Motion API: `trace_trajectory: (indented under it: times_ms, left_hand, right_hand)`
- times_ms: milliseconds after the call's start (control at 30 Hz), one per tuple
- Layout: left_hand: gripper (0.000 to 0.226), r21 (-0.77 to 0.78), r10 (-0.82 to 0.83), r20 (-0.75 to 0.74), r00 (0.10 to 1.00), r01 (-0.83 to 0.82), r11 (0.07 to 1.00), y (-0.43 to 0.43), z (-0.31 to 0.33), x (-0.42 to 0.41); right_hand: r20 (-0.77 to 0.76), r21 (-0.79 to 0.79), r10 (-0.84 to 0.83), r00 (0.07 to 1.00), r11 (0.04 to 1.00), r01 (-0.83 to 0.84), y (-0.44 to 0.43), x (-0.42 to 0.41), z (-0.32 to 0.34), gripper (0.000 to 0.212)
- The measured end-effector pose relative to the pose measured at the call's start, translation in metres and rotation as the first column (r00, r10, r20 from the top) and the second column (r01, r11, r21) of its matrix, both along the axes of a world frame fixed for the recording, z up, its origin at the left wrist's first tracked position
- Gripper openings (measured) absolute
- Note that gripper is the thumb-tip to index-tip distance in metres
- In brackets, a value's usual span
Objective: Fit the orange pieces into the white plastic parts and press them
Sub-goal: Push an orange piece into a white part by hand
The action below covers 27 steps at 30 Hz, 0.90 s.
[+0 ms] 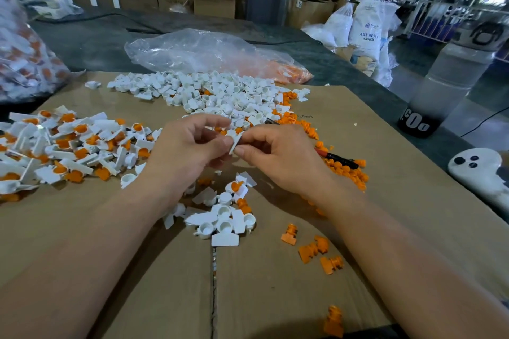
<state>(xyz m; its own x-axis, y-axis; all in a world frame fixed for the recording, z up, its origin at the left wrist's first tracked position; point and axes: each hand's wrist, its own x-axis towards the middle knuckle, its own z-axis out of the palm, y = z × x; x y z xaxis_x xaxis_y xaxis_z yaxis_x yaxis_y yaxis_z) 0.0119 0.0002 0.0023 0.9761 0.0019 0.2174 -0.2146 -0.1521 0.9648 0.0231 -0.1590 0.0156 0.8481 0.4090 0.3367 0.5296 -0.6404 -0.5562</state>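
Left hand [187, 146], right hand [278, 157]: curled fingers [220, 143] pinch white part [235, 142]

Left grip [187, 146], right grip [278, 157]: bare, nails short. Left forearm [96, 242], right forearm [399, 250]: bare down to frame edge.

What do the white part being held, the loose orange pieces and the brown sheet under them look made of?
White part, pinched by left hand and right hand: moulded plastic, matt, with thin crisp edges. Orange pieces: likely the same hard plastic, uniform colour, slight sheen. Brown sheet: probably corrugated cardboard, matt, with a flap seam down the middle.
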Motion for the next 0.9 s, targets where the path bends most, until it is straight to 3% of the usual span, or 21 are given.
trace_trajectory:
  times_ms: [167, 300, 533, 733, 900]
  left_hand:
    - [0.016, -0.075, -0.067, -0.057, 0.996, 0.063, 0.995, 0.000, 0.000, 0.000]
    - [0.032, -0.069, -0.096, -0.071, 0.993, 0.091, 0.993, 0.000, 0.002, -0.002]
    - [0.037, -0.306, -0.166, -0.190, 0.968, 0.102, 0.946, 0.004, 0.004, 0.003]
    - [0.038, -0.322, -0.198, -0.213, 0.957, 0.123, 0.939, 0.002, 0.006, 0.001]
    - [0.037, -0.328, -0.208, -0.229, 0.951, 0.126, 0.936, 0.000, 0.008, -0.001]
  right_hand:
    - [0.025, -0.032, 0.003, 1.000, 0.999, -0.002, -0.001, 0.001, 0.000, 0.015]
    - [0.035, 0.007, 0.016, 0.999, 1.000, -0.016, -0.003, 0.001, 0.001, 0.015]
    - [0.062, 0.094, 0.000, 0.998, 0.996, -0.006, -0.004, 0.000, 0.005, 0.022]
    - [-0.038, 0.166, -0.018, 0.999, 0.986, 0.024, -0.003, -0.002, 0.007, 0.016]
    - [-0.060, 0.197, -0.015, 0.998, 0.980, 0.027, -0.004, -0.004, 0.010, 0.023]
